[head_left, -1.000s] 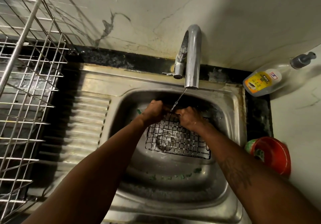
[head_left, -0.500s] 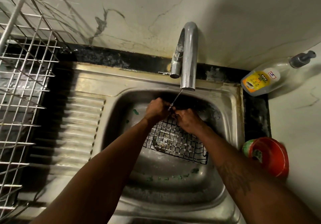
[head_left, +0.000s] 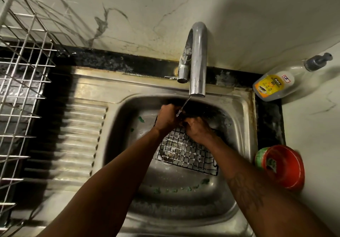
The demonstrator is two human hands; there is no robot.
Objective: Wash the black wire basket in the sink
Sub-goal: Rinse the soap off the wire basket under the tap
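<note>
Same as 0.5 s ago: gripping far rim of black wire basket [head_left: 185,154] with curled left hand [head_left: 168,118], right hand [head_left: 197,128].

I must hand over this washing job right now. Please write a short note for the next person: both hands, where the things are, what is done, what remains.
Left hand: grips the far edge of the basket.
Right hand: curled on the basket beside it; gripping or rubbing, I cannot tell.
Basket: seems tilted inside the sink, far edge raised under the tap. A thin water stream runs onto the hands.
Done: the basket is wet, with white specks, perhaps suds.
Left: probably finish rinsing it. Green bits lie on the sink floor.
</note>
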